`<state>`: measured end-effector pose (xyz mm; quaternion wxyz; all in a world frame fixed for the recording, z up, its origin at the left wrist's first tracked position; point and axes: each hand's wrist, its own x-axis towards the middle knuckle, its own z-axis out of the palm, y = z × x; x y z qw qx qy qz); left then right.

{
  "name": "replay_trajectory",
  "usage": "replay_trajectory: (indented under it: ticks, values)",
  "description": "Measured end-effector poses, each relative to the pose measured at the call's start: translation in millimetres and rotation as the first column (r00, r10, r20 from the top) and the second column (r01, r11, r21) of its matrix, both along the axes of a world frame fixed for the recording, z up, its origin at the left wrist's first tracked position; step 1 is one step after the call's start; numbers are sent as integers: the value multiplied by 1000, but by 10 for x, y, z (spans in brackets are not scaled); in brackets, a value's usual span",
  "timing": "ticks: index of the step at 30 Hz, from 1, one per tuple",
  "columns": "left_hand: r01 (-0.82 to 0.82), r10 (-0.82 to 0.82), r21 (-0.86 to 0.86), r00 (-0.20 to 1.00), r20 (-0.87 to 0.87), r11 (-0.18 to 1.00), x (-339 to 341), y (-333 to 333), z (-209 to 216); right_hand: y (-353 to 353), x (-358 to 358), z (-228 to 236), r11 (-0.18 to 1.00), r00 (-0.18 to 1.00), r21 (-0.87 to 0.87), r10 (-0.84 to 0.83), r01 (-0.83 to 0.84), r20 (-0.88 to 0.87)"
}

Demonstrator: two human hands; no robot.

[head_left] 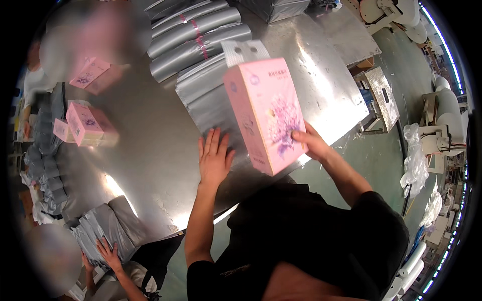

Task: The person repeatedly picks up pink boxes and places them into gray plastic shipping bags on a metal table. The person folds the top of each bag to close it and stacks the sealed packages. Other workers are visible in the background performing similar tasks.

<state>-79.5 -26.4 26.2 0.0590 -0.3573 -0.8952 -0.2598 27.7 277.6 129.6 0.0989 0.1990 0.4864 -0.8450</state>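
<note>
In my right hand (312, 142) is a pink carton (268, 115) printed with purple flowers, tilted above the metal table. My thumb presses on its front, and the other fingers are hidden behind it. My left hand (215, 159) lies flat with fingers stretched out, at the near edge of a stack of grey plastic bags (201, 98). Part of that stack is covered by the carton. A white piece with two dark round spots (245, 51) shows just beyond the carton's top; whether it belongs to the carton I cannot tell.
Rolled grey bag bundles (196, 32) with pink ties lie at the far side of the metal table (150, 125). More pink cartons (85, 123) stand to the left. A co-worker's hands (108, 253) rest on grey bags at the lower left. A metal stool (381, 98) stands at the right.
</note>
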Motion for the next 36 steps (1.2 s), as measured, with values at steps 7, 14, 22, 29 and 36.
replay_trajectory:
  ticks: [7,14,22,29,36]
  values:
    - [4,-7,-180,1000,-13,984,185,41,89,-316,1112,-489,973,981,125,195,-195,18]
    - [-290,237,78,886,400,954,68,107,-148,-291,1359,-547,586,857,647,464,-488,225]
    - [-388,289,204,875,389,899,223,165,132,134,-286,-532,-237,775,877,598,417,-207]
    - [-156,202,257,966,-163,954,903,-104,183,-71,17,-803,-80,638,813,665,577,-387]
    - [-345,302,225,931,204,911,718,44,111,-120,-161,-1018,-38,757,949,613,314,-226]
